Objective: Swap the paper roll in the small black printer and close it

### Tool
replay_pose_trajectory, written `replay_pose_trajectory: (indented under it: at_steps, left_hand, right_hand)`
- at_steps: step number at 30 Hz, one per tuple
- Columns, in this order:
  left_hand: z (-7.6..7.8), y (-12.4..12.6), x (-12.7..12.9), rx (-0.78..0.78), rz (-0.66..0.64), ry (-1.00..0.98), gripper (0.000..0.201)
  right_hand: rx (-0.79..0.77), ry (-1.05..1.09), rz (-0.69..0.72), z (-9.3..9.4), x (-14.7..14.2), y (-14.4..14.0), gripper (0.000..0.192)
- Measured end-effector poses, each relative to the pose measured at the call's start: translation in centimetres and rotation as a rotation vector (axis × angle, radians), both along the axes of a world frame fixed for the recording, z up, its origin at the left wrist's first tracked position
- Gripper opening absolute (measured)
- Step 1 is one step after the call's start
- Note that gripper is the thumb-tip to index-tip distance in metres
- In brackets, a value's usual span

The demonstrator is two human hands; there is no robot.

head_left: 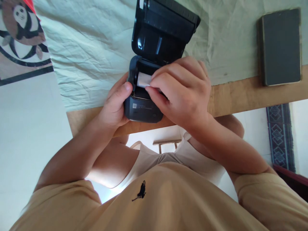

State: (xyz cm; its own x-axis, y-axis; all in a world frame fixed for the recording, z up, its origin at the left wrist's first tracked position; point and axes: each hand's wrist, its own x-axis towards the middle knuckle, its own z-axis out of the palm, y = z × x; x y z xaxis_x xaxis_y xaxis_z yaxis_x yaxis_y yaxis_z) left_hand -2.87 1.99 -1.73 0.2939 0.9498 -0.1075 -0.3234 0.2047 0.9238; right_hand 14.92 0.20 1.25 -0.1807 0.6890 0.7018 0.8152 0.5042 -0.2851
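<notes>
A small dark label printer (144, 110) is held at the table's near edge, its hinged lid (163, 30) swung up and back. My left hand (117, 99) grips the printer's left side, with the thumb on the rim. Inside the open compartment lies a small white paper roll (143, 79). My right hand (183, 88) pinches the right end of this roll between thumb and fingers. The fingers and palm cover the right side of the compartment, so that part of the roll is hidden.
A pale green cloth (96, 48) covers most of the wooden table (235, 93). At the right lies a dark phone or tablet (281, 48) near the edge. A panda picture (22, 38) shows at the upper left. Below the table edge are my legs and a wooden stool (167, 142).
</notes>
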Motion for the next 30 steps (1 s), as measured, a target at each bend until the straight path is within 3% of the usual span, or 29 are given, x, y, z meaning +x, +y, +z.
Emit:
replay_pose_trajectory:
  at_steps: [4,6,10,14,17,20,23,27,30]
  left_hand:
    - [-1.0,0.8,0.0,0.224,-0.072,-0.122,0.067]
    - [-1.3,1.0,-0.2,0.261,-0.123,-0.135,0.072]
    - [-1.0,0.8,-0.7,0.213,-0.142,-0.054,0.069]
    - [-1.0,0.9,-1.0,0.197,-0.122,-0.016,0.082]
    - [-1.3,1.1,-0.9,0.177,-0.111,0.009,0.099]
    - [-1.4,1.2,-0.8,0.153,-0.122,0.019,0.109]
    - [-1.3,1.2,-0.7,0.159,-0.139,0.011,0.11]
    - [-1.4,1.1,-0.9,0.211,-0.182,-0.025,0.101]
    - [-1.6,1.0,-1.0,0.226,-0.168,-0.005,0.097]
  right_hand:
    - [0.063,0.005,0.099,0.0,0.0,-0.8,0.018]
    - [0.06,0.007,0.149,-0.2,-0.2,-1.2,0.018]
    - [0.013,0.015,0.184,-0.5,-0.6,-1.7,0.018]
    - [0.071,0.186,0.238,-0.1,0.1,-1.2,0.02]
    - [0.111,0.267,0.162,0.6,1.4,-0.3,0.018]
    - [0.032,0.289,0.067,1.2,2.5,0.5,0.026]
    - [-0.056,0.298,0.111,1.3,3.0,0.9,0.033]
    - [-0.009,0.31,0.197,1.4,3.0,0.8,0.016]
    - [0.021,0.167,0.188,1.4,3.0,0.3,0.01]
